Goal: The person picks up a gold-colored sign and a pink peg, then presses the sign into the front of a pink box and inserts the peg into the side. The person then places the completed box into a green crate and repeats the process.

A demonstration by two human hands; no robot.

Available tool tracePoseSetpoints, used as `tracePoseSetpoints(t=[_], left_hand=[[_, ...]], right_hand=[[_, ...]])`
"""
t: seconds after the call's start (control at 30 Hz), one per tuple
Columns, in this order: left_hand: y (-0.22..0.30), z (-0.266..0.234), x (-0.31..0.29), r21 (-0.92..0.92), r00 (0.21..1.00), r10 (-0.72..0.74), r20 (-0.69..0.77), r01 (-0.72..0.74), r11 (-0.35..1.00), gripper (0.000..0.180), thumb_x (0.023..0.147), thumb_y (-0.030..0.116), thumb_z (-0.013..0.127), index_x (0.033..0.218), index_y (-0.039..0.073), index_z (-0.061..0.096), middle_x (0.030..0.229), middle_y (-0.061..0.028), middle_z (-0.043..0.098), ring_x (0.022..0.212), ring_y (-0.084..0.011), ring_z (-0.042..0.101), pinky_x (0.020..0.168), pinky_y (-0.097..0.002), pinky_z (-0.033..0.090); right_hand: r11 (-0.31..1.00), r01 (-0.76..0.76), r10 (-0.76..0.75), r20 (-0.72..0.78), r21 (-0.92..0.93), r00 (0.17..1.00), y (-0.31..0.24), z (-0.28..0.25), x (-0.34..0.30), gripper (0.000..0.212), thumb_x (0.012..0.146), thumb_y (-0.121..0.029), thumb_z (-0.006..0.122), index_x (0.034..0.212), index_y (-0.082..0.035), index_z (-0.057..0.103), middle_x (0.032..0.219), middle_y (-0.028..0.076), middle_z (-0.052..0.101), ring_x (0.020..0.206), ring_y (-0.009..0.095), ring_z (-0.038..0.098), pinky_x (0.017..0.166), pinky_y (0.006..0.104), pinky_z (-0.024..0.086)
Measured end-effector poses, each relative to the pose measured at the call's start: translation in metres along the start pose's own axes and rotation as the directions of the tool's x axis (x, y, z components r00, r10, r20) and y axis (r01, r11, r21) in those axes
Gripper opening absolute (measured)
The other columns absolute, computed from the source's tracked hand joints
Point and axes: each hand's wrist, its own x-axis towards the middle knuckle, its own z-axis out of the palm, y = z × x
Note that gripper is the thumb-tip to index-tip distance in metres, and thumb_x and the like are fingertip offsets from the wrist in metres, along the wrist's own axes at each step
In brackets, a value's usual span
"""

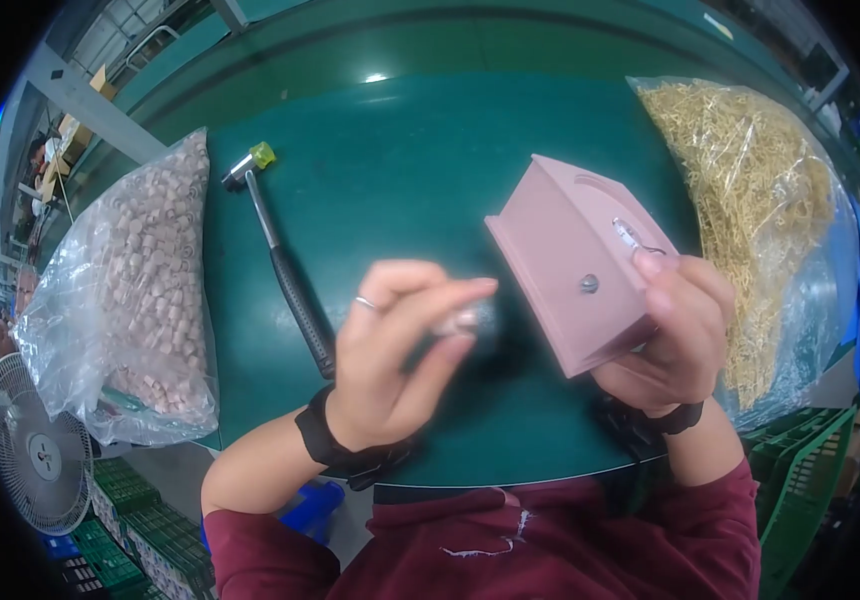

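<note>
Pink, wedge-shaped and blocky, the fixture (575, 265) sits tilted in the right hand (675, 335), whose grip is closed round its lower right end, thumb pressing near a thin wire hook (633, 238) on its face; a small metal stud (589, 284) already shows in that face. The left hand (390, 355) pinches a small pale piece (458, 320) just beside the fixture, not yet seated by my reading. Full bags of beads (145, 290) and gold hooks (750, 200) suggest much remains; a hammer (285, 260) lies untouched on the green table (420, 160).
</note>
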Motion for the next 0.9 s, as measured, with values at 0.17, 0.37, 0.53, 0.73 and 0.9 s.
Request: tracePoseSetpoints(t=[0.17,0.37,0.53,0.73,0.9], left_hand=[[-0.011,0.006,-0.009,-0.246,1.0,-0.013,-0.018,0.008,0.969,0.03,0.074,-0.006,0.064,0.103,-0.003,0.055,0.091,-0.0136,0.057,0.085,-0.0197,0.057,0.077,-0.0298,0.045],[-0.024,0.0,-0.015,-0.137,0.992,0.099,-0.074,-0.109,0.985,0.03,0.067,-0.003,0.074,0.094,-0.001,0.061,0.087,-0.0134,0.063,0.078,-0.0198,0.062,0.068,-0.0267,0.049],[-0.028,-0.003,-0.022,-0.172,0.998,0.047,-0.044,-0.053,0.984,0.027,0.067,-0.001,0.075,0.09,0.0,0.063,0.085,-0.011,0.064,0.074,-0.0184,0.063,0.065,-0.0259,0.049],[-0.028,-0.007,-0.027,-0.171,1.0,-0.021,0.019,0.024,0.985,0.023,0.067,0.001,0.075,0.088,0.001,0.065,0.079,-0.0098,0.064,0.069,-0.0166,0.063,0.06,-0.0237,0.048],[-0.027,0.001,-0.033,-0.357,0.971,-0.225,0.079,0.238,0.903,0.021,0.067,0.002,0.076,0.085,0.0,0.066,0.074,-0.0088,0.064,0.064,-0.0162,0.062,0.057,-0.023,0.047]], right_hand=[[0.996,0.068,-0.066,0.025,-0.06,0.997,-0.008,0.018,-0.008,0.046,0.06,0.001,0.07,0.103,-0.009,0.06,0.103,0.007,0.062,0.08,0.021,0.051,0.068,0.0281,0.044],[0.995,0.092,-0.087,0.127,-0.037,0.988,-0.019,0.031,-0.015,0.043,0.06,0.004,0.066,0.1,-0.012,0.065,0.104,0.004,0.061,0.077,0.018,0.05,0.064,0.0264,0.042],[0.994,0.108,-0.107,0.18,0.001,0.978,-0.031,0.037,-0.018,0.043,0.062,0.004,0.066,0.1,-0.015,0.065,0.103,0.003,0.062,0.076,0.016,0.049,0.062,0.0255,0.04],[0.991,0.129,-0.13,0.205,0.02,0.97,-0.034,0.042,-0.02,0.042,0.062,0.001,0.068,0.101,-0.015,0.065,0.104,0.003,0.062,0.076,0.015,0.049,0.061,0.025,0.039],[0.988,0.13,-0.147,0.235,0.085,0.961,-0.033,0.04,-0.021,0.041,0.061,-0.004,0.071,0.1,-0.014,0.066,0.106,0.004,0.061,0.076,0.015,0.05,0.06,0.0247,0.039]])
